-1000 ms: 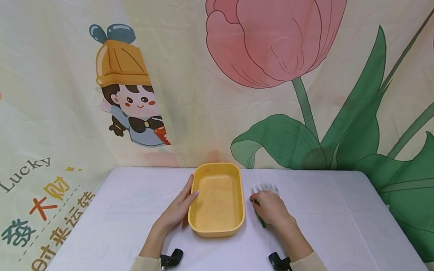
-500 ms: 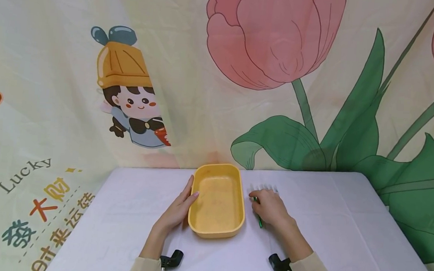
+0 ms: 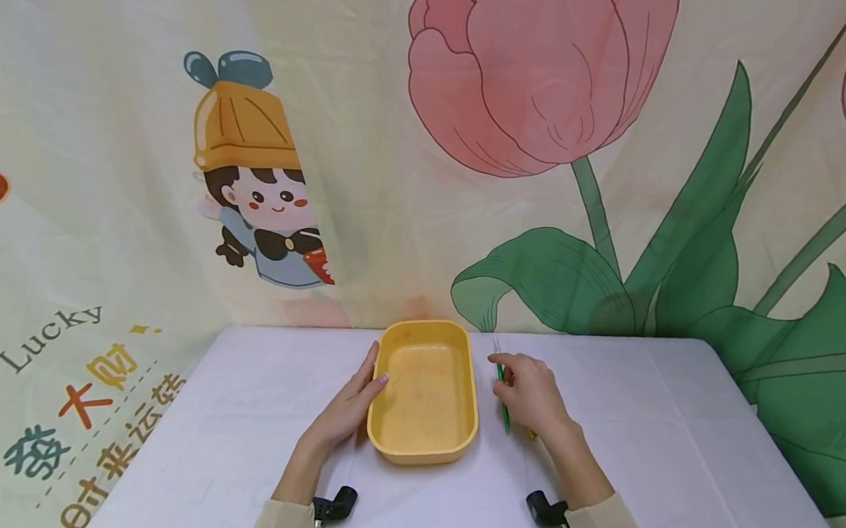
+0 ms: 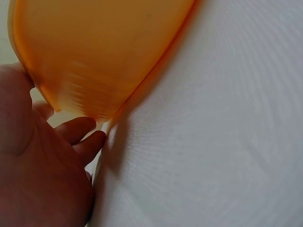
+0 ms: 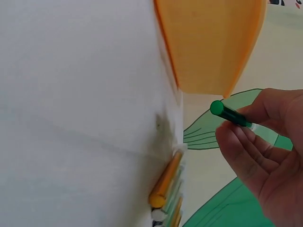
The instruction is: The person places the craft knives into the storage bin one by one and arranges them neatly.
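A yellow plastic box [image 3: 422, 450] with rounded corners and a hollow inside sits at the middle of the table. My left hand [image 3: 345, 405] holds its left wall, thumb over the rim and fingers along the outside; the wall [image 4: 104, 47] looks orange in the left wrist view. To the right of the box, my right hand [image 3: 534, 393] pinches a slim green pen [image 5: 226, 113] with a clear end between thumb and fingertips, tilted over the table. Below that hand, an orange pen [image 5: 166, 182] lies beside several more, mostly hidden from the head view.
A white cloth [image 3: 673, 457] covers the table, whose far edge meets a hanging cloth [image 3: 370, 172] printed with tulips and a cartoon figure. Black wrist cameras [image 3: 548, 511] sit at both wrists.
My right hand has risen slightly away from me with the green pen, lifting it from the row of pens; a yellow-orange pen end now shows under the hand. The left hand and box stay put.
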`<state>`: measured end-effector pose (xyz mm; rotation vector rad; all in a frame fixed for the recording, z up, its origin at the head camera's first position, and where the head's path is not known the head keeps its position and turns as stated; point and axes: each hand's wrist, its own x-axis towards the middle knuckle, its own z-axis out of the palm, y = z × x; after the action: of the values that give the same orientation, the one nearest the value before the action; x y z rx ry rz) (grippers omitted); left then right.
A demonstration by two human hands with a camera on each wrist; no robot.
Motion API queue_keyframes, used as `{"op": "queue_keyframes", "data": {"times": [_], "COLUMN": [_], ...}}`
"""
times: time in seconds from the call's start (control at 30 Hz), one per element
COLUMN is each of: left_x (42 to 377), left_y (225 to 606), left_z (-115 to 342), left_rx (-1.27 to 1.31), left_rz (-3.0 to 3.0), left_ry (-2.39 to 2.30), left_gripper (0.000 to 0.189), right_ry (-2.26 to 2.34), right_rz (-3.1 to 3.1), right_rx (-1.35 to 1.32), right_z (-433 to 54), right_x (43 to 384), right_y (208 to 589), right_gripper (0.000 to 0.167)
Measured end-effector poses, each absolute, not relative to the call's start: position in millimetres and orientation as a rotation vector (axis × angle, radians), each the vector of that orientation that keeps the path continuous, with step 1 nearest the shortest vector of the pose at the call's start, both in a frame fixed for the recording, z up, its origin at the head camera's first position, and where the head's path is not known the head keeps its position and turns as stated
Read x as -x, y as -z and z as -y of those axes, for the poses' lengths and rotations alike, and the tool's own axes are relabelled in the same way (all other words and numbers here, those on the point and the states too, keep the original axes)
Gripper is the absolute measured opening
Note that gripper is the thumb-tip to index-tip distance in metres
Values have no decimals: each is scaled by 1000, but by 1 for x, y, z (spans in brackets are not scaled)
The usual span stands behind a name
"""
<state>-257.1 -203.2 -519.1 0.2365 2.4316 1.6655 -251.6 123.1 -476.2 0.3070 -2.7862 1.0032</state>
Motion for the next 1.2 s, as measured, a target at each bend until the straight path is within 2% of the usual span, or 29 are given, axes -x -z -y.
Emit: {"op": "queue_keyframes", "data": {"times": [0.53, 1.2], "left_x": [258, 258], "left_y": [520, 520], "left_z": [203, 203], "left_rx": [-240, -236], "left_rz": [-2453, -2463], "left_ry": [-1647, -1659], "left_gripper": [67, 67], "right_ry": [-1152, -1288], "right_rz": [2576, 2600], "right_rx": [-399, -494], "right_z": [-105, -68], "right_x": [250, 247], "right_y": [457, 448], "right_gripper": [36, 38]}}
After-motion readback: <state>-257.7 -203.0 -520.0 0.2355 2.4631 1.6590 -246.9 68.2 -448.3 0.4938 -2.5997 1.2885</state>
